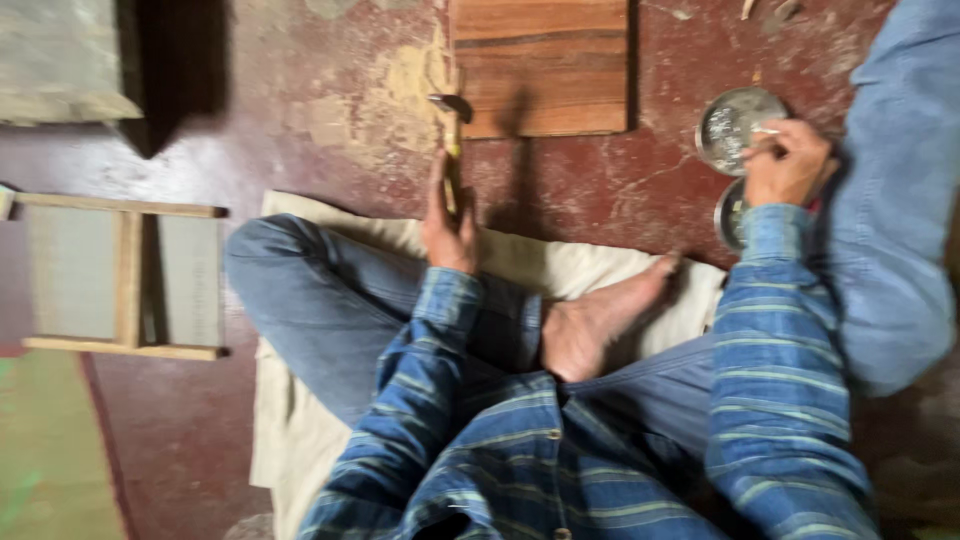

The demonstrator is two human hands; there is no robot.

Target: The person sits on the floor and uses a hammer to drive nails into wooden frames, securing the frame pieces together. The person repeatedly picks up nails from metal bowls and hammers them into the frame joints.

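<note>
I see the left hand (447, 222) closed around a small hammer (452, 140), its head just at the edge of the wooden board (541, 65) on the floor. The right hand (787, 165) pinches something too small to tell over a round metal tin (730, 122); a second tin (731, 213) sits just below.

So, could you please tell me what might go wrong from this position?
The left hand holds a thin yellow-handled tool beside the wooden board; held one-handed, it might slip toward the bare foot close by. The right hand reaches into a round shallow metal tin on the red floor; a nudge could tip it or scatter its contents.
</note>
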